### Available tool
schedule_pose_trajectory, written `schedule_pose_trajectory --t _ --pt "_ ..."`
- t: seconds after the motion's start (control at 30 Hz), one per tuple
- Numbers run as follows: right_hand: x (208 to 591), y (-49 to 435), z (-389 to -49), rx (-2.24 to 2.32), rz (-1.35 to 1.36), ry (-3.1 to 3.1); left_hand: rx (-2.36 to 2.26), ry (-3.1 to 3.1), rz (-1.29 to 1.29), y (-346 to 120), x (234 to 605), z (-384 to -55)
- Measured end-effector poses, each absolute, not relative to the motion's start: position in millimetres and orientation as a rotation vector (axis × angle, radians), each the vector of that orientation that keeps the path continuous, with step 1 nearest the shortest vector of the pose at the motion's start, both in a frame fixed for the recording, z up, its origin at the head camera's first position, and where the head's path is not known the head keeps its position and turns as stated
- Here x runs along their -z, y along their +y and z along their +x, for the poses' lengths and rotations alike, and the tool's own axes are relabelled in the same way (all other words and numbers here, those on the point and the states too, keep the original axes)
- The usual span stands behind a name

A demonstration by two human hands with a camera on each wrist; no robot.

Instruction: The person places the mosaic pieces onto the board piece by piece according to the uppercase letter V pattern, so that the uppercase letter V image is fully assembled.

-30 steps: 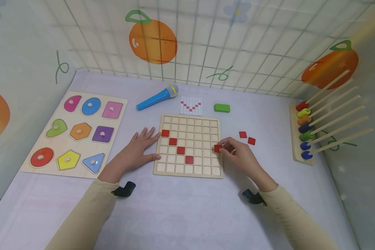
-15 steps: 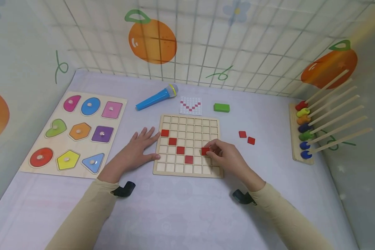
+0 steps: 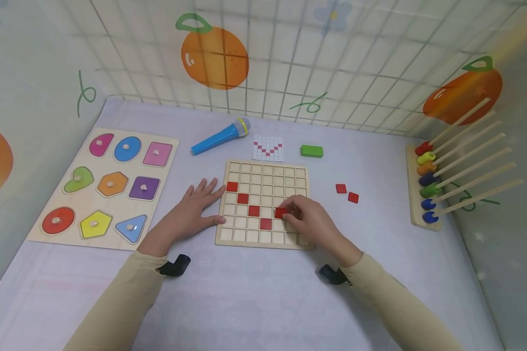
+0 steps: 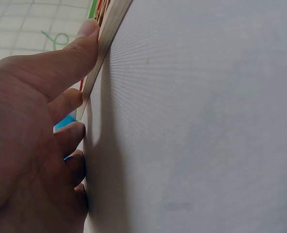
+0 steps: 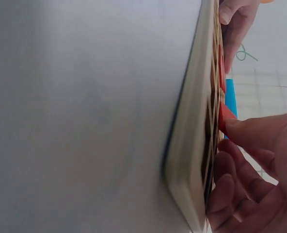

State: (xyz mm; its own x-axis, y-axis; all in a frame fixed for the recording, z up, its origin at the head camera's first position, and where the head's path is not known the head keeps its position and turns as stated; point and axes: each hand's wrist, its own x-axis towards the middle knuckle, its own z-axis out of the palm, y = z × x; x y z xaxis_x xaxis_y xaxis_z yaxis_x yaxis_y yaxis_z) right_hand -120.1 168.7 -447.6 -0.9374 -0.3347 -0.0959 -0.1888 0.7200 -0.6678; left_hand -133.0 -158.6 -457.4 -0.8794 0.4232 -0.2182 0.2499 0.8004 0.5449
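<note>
Red tile (image 3: 279, 213) — thin, flat, square-cut, plain bright red, its edges straight. Outline near square, so a long axis cannot be told; from the head view its sides run roughly in line with the grid, while the right wrist view shows it tilted, its left end low by the grid and its thumb end raised. Location: over the wooden grid board (image 3: 267, 170), at the fifth column from the left, fifth row from the far side; contact with the cell cannot be told. Right hand (image 3: 313, 220): thumb and fingers pinching the tile by its right end. Left hand (image 3: 192, 209): holding nothing, fingers spread, thumb tip touching the board's left edge. Also on the board: four set tiles (image 3: 254, 211), red, stepping diagonally from third row, first column, to sixth row, fourth column. To the right of the board: two loose tiles (image 3: 341, 188), red, lying flat, near each other. Beyond the far edge: patterned card (image 3: 268, 148), green block (image 3: 312, 151).
</note>
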Motion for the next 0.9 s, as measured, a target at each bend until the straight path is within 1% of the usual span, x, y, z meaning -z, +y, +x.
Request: schedule_pose_trajectory --t 0.6,0.9 --pt "450.7 165.2 -121.2 0.93 -0.522 2.772 -0.731 2.659 0.513 -157.7 456.2 -133.3" --pt "450.0 164.9 -120.5 0.947 -0.518 2.764 -0.733 2.664 0.525 -157.6 457.1 -133.0"
